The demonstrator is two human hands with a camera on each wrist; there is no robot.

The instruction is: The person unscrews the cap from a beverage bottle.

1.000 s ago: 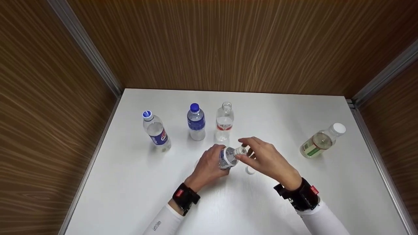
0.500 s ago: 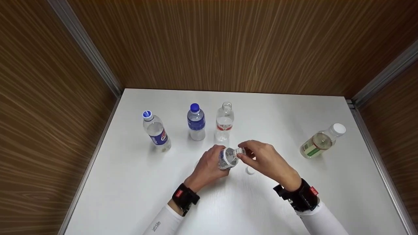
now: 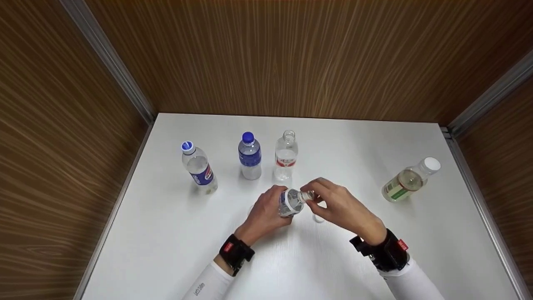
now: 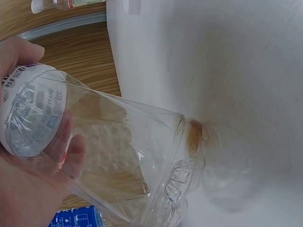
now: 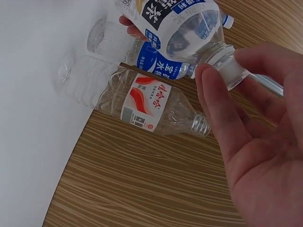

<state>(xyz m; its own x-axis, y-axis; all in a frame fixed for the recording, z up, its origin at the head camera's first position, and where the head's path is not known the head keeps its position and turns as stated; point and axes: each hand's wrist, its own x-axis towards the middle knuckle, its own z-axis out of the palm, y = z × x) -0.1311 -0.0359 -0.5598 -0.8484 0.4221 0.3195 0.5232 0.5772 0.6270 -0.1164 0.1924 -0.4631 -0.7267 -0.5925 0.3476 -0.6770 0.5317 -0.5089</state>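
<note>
Bottle [image 3: 289, 203]: tilted, between your hands. Left hand [image 3: 266, 210] grips the body; right hand [image 3: 343, 207] pinches the neck. Probably mouth work; any twist needs your left firm. White cap [image 3: 319, 218] near right hand, on table [image 3: 166, 233].

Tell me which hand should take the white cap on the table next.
Likely the right hand: in the head view the cap shows just below its thumb. It pinches only the neck, while the left hand grips the bottle and could steady it.
</note>
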